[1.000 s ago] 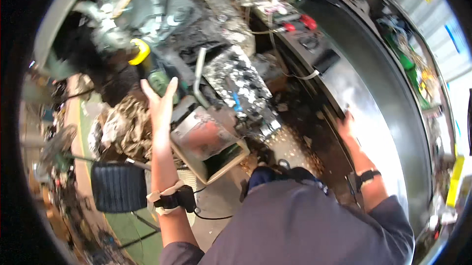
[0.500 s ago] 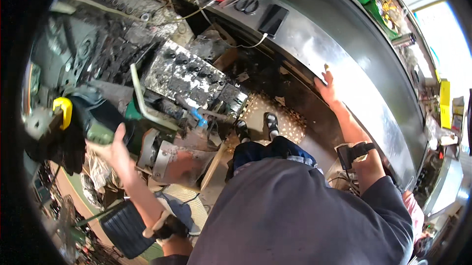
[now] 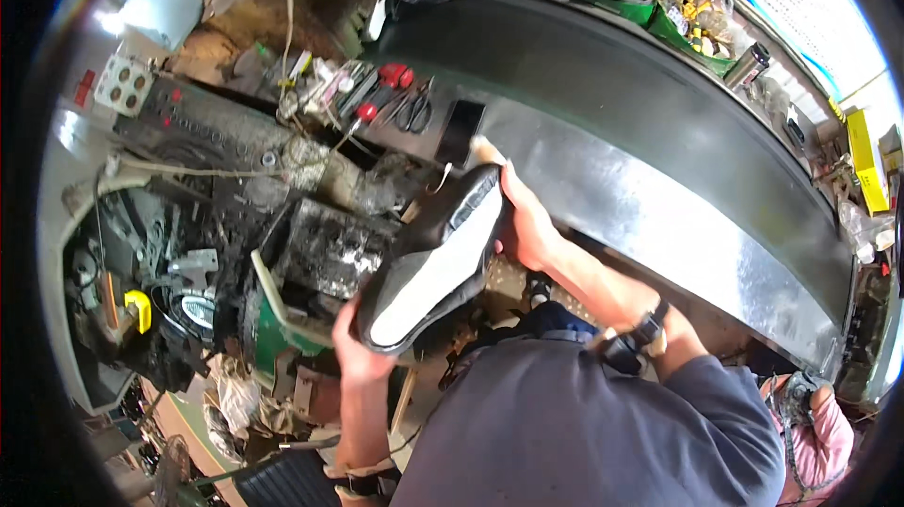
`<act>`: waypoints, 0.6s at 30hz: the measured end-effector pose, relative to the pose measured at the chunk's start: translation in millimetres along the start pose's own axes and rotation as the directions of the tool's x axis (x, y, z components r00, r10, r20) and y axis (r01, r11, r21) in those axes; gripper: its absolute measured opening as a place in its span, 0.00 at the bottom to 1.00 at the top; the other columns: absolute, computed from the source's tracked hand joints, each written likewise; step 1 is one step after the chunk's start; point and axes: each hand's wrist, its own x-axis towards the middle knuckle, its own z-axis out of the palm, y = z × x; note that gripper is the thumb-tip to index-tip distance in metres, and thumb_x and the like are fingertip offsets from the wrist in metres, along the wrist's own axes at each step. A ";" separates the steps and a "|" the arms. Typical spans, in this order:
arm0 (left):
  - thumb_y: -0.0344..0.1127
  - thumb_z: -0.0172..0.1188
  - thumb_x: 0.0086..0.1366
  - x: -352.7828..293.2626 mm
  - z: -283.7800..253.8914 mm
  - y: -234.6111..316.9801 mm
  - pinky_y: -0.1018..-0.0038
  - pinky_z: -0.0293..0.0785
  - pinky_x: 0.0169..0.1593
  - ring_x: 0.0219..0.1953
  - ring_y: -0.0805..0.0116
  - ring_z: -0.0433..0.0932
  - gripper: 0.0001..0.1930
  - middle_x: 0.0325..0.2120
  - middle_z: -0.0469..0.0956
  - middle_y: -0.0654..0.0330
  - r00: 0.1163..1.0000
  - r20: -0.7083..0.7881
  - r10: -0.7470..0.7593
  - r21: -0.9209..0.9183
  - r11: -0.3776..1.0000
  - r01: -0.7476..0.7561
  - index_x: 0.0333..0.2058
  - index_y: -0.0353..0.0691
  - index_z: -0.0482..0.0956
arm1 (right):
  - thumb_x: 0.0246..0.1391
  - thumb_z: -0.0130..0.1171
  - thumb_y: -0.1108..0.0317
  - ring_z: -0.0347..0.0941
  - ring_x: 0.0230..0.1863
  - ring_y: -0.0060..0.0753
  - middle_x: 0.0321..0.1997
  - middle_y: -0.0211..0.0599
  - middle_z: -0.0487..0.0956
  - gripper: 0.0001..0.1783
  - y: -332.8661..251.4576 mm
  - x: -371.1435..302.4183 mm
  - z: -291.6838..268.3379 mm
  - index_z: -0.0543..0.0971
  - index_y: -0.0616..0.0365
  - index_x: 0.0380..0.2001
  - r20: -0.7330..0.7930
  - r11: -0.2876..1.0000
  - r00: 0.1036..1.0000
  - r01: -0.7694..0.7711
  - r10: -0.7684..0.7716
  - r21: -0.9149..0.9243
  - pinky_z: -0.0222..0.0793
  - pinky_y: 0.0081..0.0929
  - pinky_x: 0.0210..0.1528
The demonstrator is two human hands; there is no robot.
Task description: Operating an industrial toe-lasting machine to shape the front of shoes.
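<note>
A black shoe upper with a long white underside is held in front of me, tilted with the white side up. Its wider end lies in my left hand, fingers wrapped round the lower left edge. At the narrower, upper right end, my right hand grips the side, with one finger reaching up past the edge. A pale covering shows on that fingertip. The hands partly hide the shoe's rims.
A machine with dark, worn surfaces stands at left, with a yellow clamp-like part. Beyond my right hand runs a metal bench bearing a black phone, scissors and red-handled tools. Another person in pink is at the lower right.
My left hand has brought the black shoe upper from the far left to the middle. My right hand has left the bench edge and taken hold of its other end.
</note>
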 end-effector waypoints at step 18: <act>0.43 0.64 0.70 158.5 28.6 -124.0 0.67 0.80 0.50 0.49 0.61 0.82 0.24 0.52 0.79 0.54 0.960 -0.241 -0.144 0.843 0.460 0.280 0.59 0.37 0.73 | 0.53 0.74 0.67 0.80 0.43 0.31 0.54 0.41 0.79 0.42 -316.2 -270.1 -488.4 0.66 0.58 0.69 -0.467 0.494 -0.201 -0.112 -0.861 -0.862 0.83 0.28 0.36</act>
